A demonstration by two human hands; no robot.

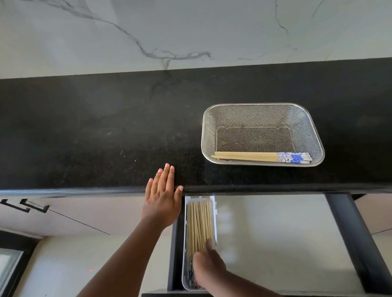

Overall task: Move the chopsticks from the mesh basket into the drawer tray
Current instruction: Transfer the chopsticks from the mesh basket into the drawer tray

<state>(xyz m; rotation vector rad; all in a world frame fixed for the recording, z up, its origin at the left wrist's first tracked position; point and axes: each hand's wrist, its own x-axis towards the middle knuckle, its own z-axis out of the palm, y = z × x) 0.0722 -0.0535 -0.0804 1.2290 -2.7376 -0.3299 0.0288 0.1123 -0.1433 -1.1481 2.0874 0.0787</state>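
A black speckled counter (82,139) spans the view from 9 to 3 o'clock. Above it, toward 12, rises a white marble wall (179,24) with grey veins. At 8 o'clock, pale cabinet doors (96,211) carry two black handles (24,206). A dark-framed window (2,272) sits lower at 8, bright with daylight. Pale floor (59,278) lies at 7.

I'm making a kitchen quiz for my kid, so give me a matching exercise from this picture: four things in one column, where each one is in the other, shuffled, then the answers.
Things:
1. mesh basket
2. white tray
3. left hand
4. right hand

Places:
A. flat on the front edge of the countertop
B. inside the open drawer
C. on the black countertop, with a few chopsticks left in it
D. over the near end of the tray

Pairs: 1-C, 2-B, 3-A, 4-D
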